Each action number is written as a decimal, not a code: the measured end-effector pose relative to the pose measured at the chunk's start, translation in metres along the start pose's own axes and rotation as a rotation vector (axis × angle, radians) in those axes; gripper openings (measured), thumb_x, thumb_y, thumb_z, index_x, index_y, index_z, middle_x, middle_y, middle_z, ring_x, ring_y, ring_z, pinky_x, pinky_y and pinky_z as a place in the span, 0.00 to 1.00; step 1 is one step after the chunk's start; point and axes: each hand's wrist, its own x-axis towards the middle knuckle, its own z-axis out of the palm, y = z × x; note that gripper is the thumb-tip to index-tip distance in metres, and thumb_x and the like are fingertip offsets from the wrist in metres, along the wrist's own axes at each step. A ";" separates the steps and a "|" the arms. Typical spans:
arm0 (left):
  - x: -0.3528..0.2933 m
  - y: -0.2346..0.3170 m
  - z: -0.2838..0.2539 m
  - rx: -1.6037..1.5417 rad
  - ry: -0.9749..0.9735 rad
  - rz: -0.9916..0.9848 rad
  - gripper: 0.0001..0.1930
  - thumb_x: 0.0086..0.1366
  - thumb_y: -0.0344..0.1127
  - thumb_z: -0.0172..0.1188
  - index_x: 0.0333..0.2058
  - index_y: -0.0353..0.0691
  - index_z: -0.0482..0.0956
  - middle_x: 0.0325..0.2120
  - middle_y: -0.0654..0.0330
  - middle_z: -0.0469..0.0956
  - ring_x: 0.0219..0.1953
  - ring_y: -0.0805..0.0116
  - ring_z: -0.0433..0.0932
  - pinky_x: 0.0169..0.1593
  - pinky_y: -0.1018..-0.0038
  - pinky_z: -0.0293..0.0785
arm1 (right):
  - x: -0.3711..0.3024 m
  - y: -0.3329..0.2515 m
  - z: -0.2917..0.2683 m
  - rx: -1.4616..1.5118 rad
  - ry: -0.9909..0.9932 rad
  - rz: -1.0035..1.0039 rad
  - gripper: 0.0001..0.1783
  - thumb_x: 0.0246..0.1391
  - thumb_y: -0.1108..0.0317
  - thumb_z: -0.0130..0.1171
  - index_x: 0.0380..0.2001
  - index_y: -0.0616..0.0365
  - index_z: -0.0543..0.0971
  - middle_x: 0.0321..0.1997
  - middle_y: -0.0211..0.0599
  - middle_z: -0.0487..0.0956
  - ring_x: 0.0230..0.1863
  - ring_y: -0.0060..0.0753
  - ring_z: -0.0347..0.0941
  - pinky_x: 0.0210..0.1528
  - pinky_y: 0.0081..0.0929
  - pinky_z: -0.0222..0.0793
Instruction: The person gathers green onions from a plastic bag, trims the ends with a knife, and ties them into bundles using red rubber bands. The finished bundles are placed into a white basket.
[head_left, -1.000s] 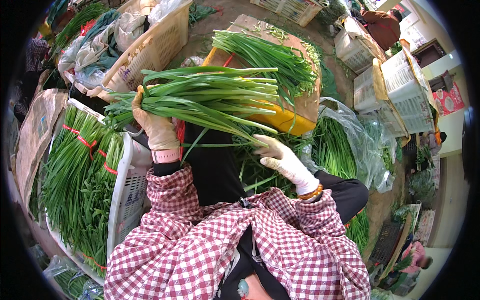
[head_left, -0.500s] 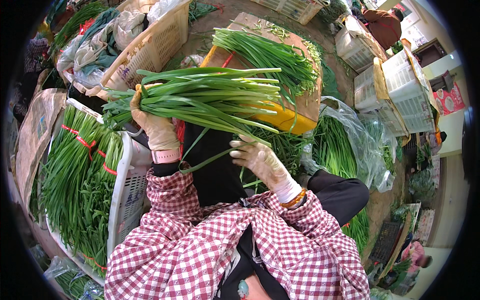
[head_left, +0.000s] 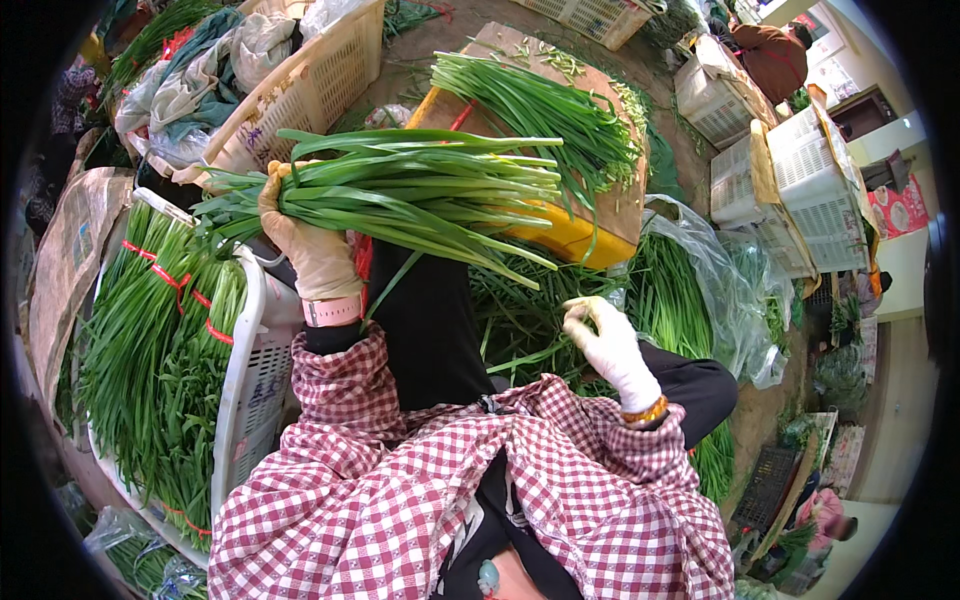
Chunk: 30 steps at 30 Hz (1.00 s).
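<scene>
Held a fat bunch of long green stalks (head_left: 400, 190) out in front in the left hand (head_left: 303, 238). Had the left grip clamped round the leafy part, near the left end. Pointed the pale ends (head_left: 538, 178) to the right. Had the right hand (head_left: 608, 345) a bit below those ends, apart from the bunch. Curled the right fingers in toward the thumb; could not tell if pinching something small or not. Wore pale gloves (head_left: 322, 268) on both hands, a pink band (head_left: 333, 310) on the left wrist and brown beads (head_left: 645, 410) on the right one.

Saw another green bunch (head_left: 540, 110) lying past the held one, on a wooden surface (head_left: 500, 38) with yellow sides. Spotted little cut bits (head_left: 560, 62) beside it. Saw loose green leaves (head_left: 520, 310) down low, near the right hand. Saw a white basket (head_left: 240, 430) on the left, packed with green bundles (head_left: 150, 380) in red ties (head_left: 155, 264). Found more greens (head_left: 670, 290) on the right, by a clear plastic bag (head_left: 720, 270). Saw a tan crate (head_left: 300, 105) with cloths (head_left: 255, 62) at the upper left, white crates (head_left: 805, 150) at the upper right, and a person in brown (head_left: 768, 62) farther back.
</scene>
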 end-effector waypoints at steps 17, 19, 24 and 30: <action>-0.010 -0.002 0.012 0.069 0.198 0.086 0.09 0.65 0.35 0.55 0.42 0.40 0.78 0.37 0.59 0.80 0.39 0.66 0.78 0.50 0.69 0.75 | 0.032 -0.052 0.034 0.683 0.184 -0.078 0.07 0.61 0.68 0.57 0.33 0.60 0.78 0.20 0.34 0.77 0.18 0.19 0.72 0.22 0.22 0.67; -0.007 -0.001 0.007 0.026 0.047 0.016 0.10 0.65 0.35 0.54 0.42 0.40 0.78 0.38 0.57 0.81 0.40 0.64 0.79 0.50 0.67 0.76 | 0.025 -0.022 0.019 0.644 0.182 0.056 0.08 0.62 0.67 0.56 0.34 0.60 0.78 0.20 0.33 0.77 0.19 0.19 0.72 0.22 0.22 0.67; -0.002 -0.005 -0.003 0.152 0.068 0.071 0.11 0.66 0.37 0.54 0.43 0.39 0.78 0.39 0.54 0.81 0.42 0.63 0.80 0.49 0.67 0.78 | 0.021 0.019 0.006 -0.436 0.006 0.159 0.15 0.60 0.54 0.56 0.41 0.51 0.81 0.31 0.40 0.84 0.29 0.37 0.82 0.36 0.35 0.74; -0.004 -0.004 -0.006 0.064 0.027 0.024 0.14 0.64 0.39 0.56 0.45 0.39 0.79 0.41 0.55 0.81 0.42 0.61 0.80 0.50 0.64 0.77 | 0.063 -0.048 0.030 1.013 -0.250 -0.091 0.20 0.61 0.56 0.58 0.49 0.60 0.76 0.22 0.27 0.76 0.18 0.15 0.67 0.20 0.13 0.58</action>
